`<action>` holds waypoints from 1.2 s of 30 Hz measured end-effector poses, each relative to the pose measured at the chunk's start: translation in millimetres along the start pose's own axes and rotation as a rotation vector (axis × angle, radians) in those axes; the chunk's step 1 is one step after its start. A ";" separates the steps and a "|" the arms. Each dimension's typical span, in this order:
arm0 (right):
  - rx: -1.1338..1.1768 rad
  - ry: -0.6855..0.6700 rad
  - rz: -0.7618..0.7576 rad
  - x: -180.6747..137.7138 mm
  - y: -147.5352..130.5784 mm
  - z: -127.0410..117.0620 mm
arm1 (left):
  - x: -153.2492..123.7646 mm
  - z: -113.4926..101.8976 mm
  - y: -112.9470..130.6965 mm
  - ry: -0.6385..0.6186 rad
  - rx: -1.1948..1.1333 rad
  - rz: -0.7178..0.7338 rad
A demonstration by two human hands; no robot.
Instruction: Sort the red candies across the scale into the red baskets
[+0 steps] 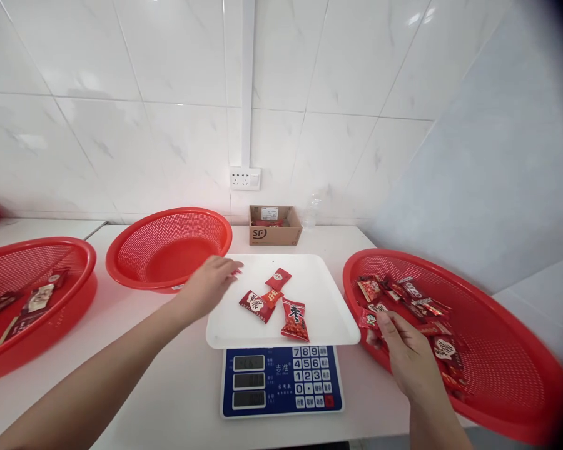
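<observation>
My right hand pinches a small red candy packet between thumb and fingers, at the near left rim of the right red basket. Over the left edge of the white scale tray, my left hand has its fingers stretched out, with small red spots at the tips. On the tray lie several snack packets: a dark red one, a small orange-red one, a red one and a larger red one. More red packets fill part of the right basket.
Below the tray is the scale's blue keypad panel. A red basket stands behind my left hand, and another with a few packets at far left. A cardboard box and a clear plastic bottle are near the wall.
</observation>
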State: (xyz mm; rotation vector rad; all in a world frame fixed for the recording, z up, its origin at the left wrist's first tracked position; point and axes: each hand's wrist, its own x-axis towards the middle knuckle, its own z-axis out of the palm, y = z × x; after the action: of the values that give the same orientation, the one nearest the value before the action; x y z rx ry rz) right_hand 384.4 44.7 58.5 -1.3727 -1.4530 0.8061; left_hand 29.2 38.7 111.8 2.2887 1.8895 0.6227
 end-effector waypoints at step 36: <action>-0.047 -0.024 -0.011 2.9 -0.6 0.6 | 4.9 9.1 3.2 -0.057 0.029 -0.052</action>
State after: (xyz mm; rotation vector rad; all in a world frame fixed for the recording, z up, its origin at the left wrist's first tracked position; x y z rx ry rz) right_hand 383.9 47.5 59.4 -1.3932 -1.5058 0.7881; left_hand 36.3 44.2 105.8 2.2418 1.9374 0.5222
